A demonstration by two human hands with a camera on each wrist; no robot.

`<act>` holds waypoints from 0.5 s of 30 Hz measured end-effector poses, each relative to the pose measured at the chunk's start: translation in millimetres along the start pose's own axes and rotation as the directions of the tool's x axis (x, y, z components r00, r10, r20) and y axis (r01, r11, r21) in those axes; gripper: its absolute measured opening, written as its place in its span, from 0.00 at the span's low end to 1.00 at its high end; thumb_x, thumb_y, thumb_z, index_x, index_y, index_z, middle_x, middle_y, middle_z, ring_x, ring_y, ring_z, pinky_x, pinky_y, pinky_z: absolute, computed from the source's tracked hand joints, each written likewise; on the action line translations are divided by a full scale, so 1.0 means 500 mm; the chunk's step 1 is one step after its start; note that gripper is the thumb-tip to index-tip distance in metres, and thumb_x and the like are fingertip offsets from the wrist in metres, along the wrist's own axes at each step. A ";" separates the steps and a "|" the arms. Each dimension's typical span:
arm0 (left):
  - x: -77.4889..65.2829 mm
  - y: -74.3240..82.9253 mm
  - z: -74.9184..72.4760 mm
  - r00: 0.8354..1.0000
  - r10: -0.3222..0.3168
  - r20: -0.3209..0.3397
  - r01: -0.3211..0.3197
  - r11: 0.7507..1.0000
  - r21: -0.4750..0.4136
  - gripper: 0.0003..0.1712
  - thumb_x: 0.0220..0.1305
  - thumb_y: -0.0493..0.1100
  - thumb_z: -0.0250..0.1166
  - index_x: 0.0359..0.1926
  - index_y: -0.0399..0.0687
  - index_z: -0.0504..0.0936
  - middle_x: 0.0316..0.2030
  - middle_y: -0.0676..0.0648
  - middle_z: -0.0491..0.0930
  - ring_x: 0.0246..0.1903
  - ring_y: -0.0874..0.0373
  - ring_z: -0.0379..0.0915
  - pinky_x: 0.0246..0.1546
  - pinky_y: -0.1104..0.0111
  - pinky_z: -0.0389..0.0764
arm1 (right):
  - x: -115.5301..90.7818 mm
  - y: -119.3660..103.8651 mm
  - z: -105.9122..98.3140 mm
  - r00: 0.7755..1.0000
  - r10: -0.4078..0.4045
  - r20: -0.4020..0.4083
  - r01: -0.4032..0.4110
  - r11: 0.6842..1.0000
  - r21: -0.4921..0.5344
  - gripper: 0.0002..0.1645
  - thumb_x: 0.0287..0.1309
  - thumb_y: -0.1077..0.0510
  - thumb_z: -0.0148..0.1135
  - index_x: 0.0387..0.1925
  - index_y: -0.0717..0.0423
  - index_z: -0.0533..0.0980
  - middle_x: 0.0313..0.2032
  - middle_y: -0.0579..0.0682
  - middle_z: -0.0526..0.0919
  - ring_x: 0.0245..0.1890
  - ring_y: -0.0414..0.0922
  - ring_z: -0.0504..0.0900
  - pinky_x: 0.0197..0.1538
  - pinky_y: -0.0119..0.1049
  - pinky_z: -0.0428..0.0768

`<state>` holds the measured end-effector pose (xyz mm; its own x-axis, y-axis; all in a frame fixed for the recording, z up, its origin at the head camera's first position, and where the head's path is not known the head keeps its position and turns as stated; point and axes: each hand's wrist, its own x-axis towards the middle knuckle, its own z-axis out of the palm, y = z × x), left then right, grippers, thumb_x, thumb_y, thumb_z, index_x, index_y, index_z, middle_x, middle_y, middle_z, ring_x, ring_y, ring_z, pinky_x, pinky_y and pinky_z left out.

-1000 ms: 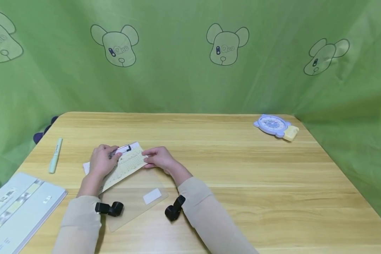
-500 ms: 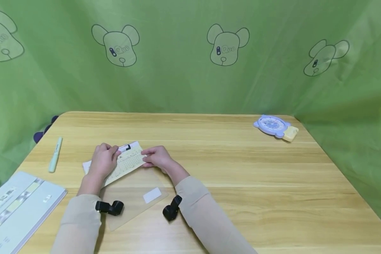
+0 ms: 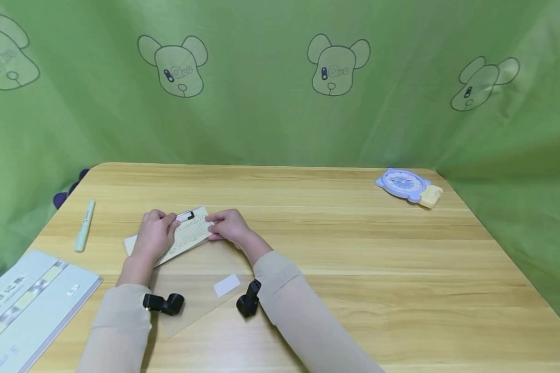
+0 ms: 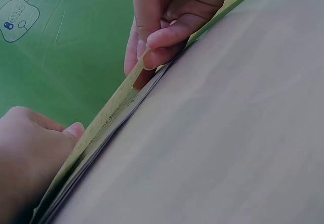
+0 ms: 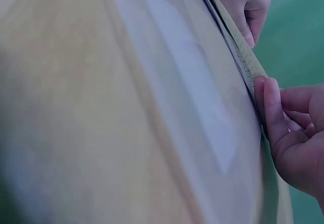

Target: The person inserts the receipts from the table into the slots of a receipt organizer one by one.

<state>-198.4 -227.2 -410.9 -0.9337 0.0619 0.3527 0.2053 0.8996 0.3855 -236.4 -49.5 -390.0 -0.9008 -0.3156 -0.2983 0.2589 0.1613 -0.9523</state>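
In the head view, a clipboard [image 3: 186, 300] with a see-through board lies left of centre, a white label [image 3: 226, 285] on its near part. Pale yellow printed paper [image 3: 189, 235] is on its far part, by the metal clip [image 3: 185, 216]. My left hand [image 3: 153, 235] grips the clipboard at the clip, thumb on the paper side. My right hand [image 3: 231, 227] pinches the paper's right edge between thumb and fingers, as the right wrist view shows my right hand [image 5: 298, 133] doing. The left wrist view has a dark edge running along the paper [image 4: 109, 115].
A pale green marker [image 3: 85, 226] lies to the left on the wooden table [image 3: 354, 290]. Large light-blue folders or books [image 3: 37, 305] fill the near left corner. A blue clock-like toy [image 3: 403, 184] and a small yellow block [image 3: 431, 196] sit at the far right.
My right hand has shifted slightly left and away from me with the paper's edge. The paper's near edge has drawn back toward the clip. My left hand stays by the clip.
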 end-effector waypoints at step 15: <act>-0.002 -0.001 0.001 1.000 0.011 -0.005 -0.011 1.000 -0.005 0.17 0.59 0.39 0.54 0.45 0.30 0.73 0.35 0.32 0.68 0.39 0.40 0.60 0.43 0.53 0.61 | -0.002 0.009 -0.001 0.999 -0.035 0.002 0.035 0.999 0.016 0.19 0.46 0.75 0.55 0.44 0.65 0.74 0.35 0.56 0.72 0.20 0.42 0.77 0.29 0.30 0.77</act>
<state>-197.4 -227.5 -411.7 -0.9299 0.0692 0.3612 0.2167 0.8967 0.3861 -234.6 -48.2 -394.2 -0.9085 -0.3234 -0.2646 0.2325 0.1350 -0.9632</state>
